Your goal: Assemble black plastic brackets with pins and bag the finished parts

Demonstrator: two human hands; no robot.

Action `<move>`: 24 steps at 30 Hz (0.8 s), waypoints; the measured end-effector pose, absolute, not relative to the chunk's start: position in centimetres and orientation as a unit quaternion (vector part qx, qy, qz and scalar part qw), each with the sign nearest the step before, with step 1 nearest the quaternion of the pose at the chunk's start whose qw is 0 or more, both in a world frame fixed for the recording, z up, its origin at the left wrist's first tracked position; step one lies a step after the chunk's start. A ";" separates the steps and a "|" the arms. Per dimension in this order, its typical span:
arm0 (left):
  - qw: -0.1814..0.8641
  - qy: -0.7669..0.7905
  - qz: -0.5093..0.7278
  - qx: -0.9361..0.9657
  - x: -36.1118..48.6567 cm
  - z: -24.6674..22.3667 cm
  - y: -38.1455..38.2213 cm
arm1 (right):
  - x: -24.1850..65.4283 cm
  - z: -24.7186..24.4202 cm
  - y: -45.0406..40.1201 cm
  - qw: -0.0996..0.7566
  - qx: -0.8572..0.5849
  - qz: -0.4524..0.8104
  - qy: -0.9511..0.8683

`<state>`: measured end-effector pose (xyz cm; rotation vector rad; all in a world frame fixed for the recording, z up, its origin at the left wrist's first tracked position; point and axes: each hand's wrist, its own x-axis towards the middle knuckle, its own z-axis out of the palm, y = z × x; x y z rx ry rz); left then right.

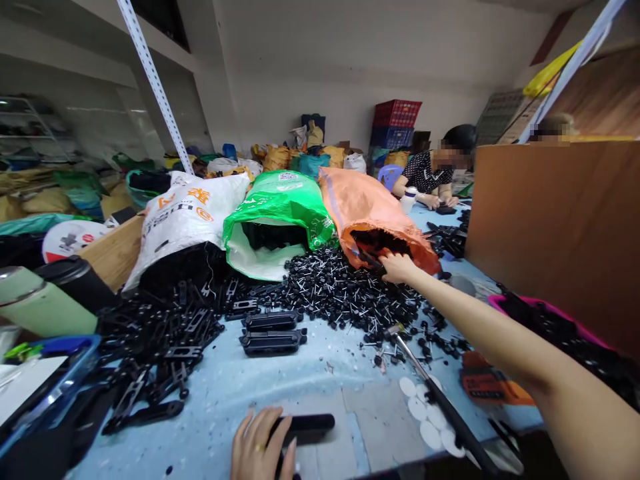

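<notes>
My left hand [263, 443] is closed around a long black plastic part [313, 427] at the front edge of the table, its rounded end sticking out to the right. At the mouth of the orange sack [367, 197], my right hand [397, 267] has its fingers bent over dark contents, and what they grip is hard to make out. Below that hand spreads a heap of black-headed metal pins [345, 293]. Two black plastic assemblies [273, 341] lie side by side between the hands. A hammer [430, 383] rests on the right, its head towards the pins.
Green [285, 200] and white [193, 207] sacks lie open beside the orange one. Loose black parts [185, 333] cover the left. White discs [430, 433], an orange box [493, 380] and a pink-rimmed basket [555, 313] are right. A co-worker [435, 173] sits beyond.
</notes>
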<state>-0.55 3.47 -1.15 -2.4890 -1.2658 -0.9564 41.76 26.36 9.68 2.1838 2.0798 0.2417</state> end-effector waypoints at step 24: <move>-0.455 -0.457 -0.373 -0.667 4.0 5.1 2.8 | 30.4 10.4 9.7 -0.505 0.540 -0.309 0.598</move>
